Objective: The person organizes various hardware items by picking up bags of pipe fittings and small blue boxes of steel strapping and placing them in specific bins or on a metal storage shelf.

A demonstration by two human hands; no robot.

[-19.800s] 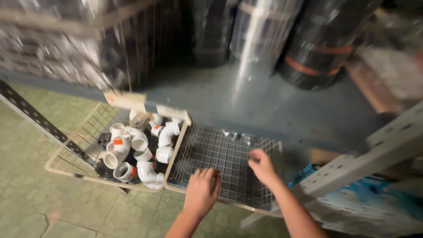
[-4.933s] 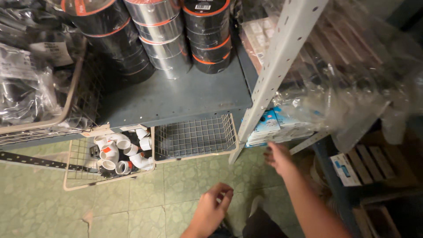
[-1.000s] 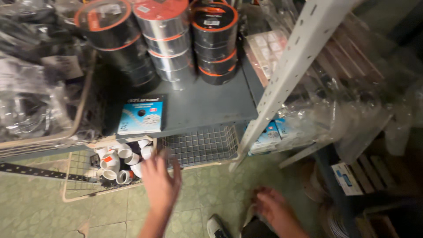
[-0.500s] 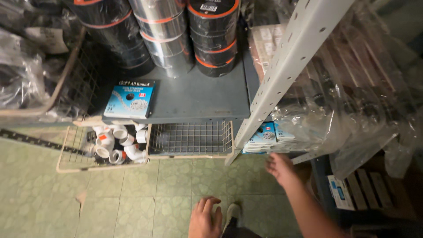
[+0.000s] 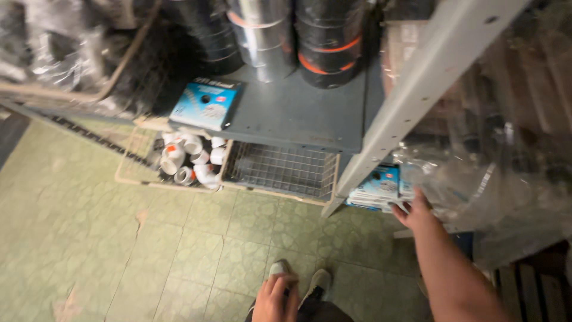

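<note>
Right hand at right of centre, grip narrow, fingertips touching stacked blue packets under shelf. Left hand bottom centre, loosely curled, empty. Risk: stack sliding off, pulled one-handed.

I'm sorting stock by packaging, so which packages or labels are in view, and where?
Flat square blue package: lying on the grey shelf's left front edge, with a white and red label.
Stack of blue and white packages: low, right of the shelf post, at the right hand.
Clear plastic bags: right side.
</note>
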